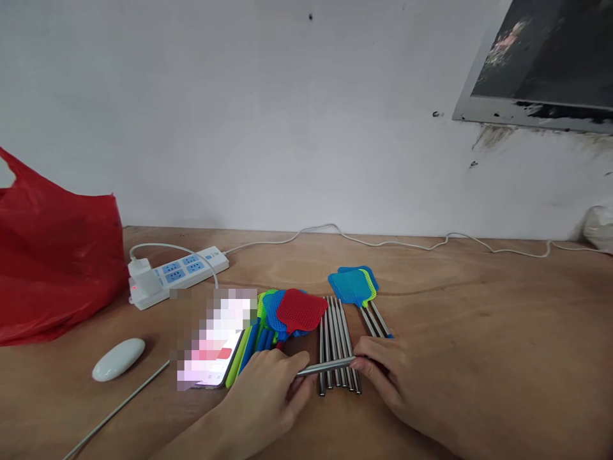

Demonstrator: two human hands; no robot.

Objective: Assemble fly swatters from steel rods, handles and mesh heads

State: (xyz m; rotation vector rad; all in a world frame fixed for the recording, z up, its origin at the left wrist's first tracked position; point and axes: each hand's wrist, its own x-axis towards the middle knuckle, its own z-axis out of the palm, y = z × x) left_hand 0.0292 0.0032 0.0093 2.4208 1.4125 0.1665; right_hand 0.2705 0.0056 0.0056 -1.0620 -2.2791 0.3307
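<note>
Between my two hands a slim metal rod [328, 366] lies nearly level, just above the table. My left hand [268, 386] is closed around its left end, and my right hand [383, 370] pinches the other end. Beneath it, several similar metal rods [335, 332] lie side by side. A red fly swatter head [301, 311] rests over blue and green ones to their left, beside blue and green handles [248, 348]. Beyond my right hand are swatters with metal shafts and blue heads [352, 285], with a yellow-green head partly underneath.
A lit phone [218, 358], partly pixelated, lies left of the handles. Farther left are a white oval object [119, 360], a power strip [191, 271] with a plugged-in charger, and a red plastic bag [57, 255]. A white cable [383, 243] runs along the wall.
</note>
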